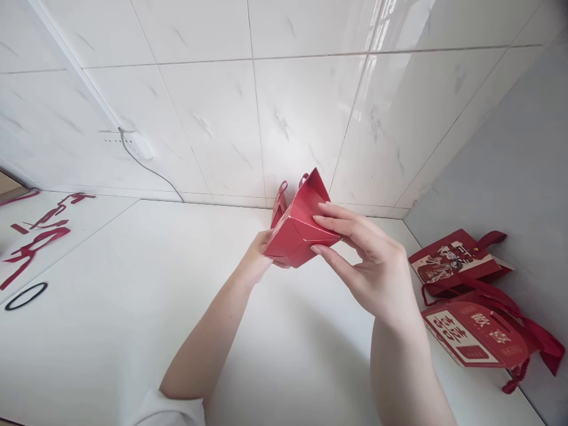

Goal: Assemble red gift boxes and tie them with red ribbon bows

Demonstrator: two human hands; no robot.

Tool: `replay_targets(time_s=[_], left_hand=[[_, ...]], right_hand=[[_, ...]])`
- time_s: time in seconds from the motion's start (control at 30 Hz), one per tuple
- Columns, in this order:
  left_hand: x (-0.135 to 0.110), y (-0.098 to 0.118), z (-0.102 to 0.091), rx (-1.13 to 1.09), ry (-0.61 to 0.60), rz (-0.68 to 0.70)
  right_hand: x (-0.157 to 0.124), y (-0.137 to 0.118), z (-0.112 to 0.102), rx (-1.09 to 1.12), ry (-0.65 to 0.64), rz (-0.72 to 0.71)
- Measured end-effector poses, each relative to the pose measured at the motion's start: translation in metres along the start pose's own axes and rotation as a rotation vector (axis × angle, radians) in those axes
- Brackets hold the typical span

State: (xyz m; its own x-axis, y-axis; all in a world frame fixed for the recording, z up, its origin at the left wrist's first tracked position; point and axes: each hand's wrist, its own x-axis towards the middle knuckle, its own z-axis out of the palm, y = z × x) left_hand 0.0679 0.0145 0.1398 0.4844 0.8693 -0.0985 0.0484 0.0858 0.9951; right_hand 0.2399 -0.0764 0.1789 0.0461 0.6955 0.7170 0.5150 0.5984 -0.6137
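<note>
A small red paper gift box (298,236) is held up above the white table, tilted, with its folded bottom flaps toward me. My left hand (258,257) grips its lower left side; most of those fingers are hidden behind the box. My right hand (361,248) pinches the right side, thumb on the folded bottom and fingertips on the side panel. Just behind the held box, another small red item with a ribbon loop (279,204) shows in part near the wall.
Red printed gift boxes with ribbons (479,331) and a red bag-like box (457,260) lie at the right by the grey panel. Loose red ribbons (38,242) and a black ring (26,296) lie at the left. A cable (151,168) runs from a wall socket down behind the table (110,319).
</note>
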Motion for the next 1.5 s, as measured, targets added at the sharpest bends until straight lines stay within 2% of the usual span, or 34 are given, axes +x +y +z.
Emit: replay_targets(time_s=[0.13,0.23,0.37,0.53,0.73,0.87,1.1,1.27,1.37,1.5], left_hand=[[0.000,0.008,-0.005,-0.187,-0.049,-0.074],[-0.001,0.010,-0.004,-0.236,-0.160,-0.093],[-0.003,0.006,-0.001,-0.109,-0.155,-0.041],[-0.008,0.005,-0.003,0.122,-0.080,-0.010],[-0.012,0.019,-0.008,-0.164,-0.223,0.015],[-0.011,0.020,-0.009,-0.194,-0.173,0.061],[-0.012,0.015,-0.007,-0.083,0.015,0.124],[-0.013,0.011,-0.005,-0.162,-0.001,0.159],[-0.014,0.009,-0.005,-0.146,0.026,0.170],[-0.015,0.009,-0.006,-0.113,0.026,0.178]], right_hand=[[0.000,0.003,-0.003,0.042,0.071,0.040],[0.001,0.001,-0.004,0.021,0.012,0.102],[0.003,-0.003,-0.001,-0.042,-0.121,0.189],[0.002,0.003,0.010,-0.095,-0.141,0.187],[0.000,0.010,0.013,-0.148,-0.147,0.184],[0.001,0.004,0.008,-0.109,-0.184,0.173],[0.002,0.005,0.015,0.035,-0.155,0.347],[0.004,0.018,0.018,0.127,-0.293,0.422],[0.006,0.019,0.015,0.219,-0.391,0.396],[0.006,0.018,0.011,0.195,-0.479,0.377]])
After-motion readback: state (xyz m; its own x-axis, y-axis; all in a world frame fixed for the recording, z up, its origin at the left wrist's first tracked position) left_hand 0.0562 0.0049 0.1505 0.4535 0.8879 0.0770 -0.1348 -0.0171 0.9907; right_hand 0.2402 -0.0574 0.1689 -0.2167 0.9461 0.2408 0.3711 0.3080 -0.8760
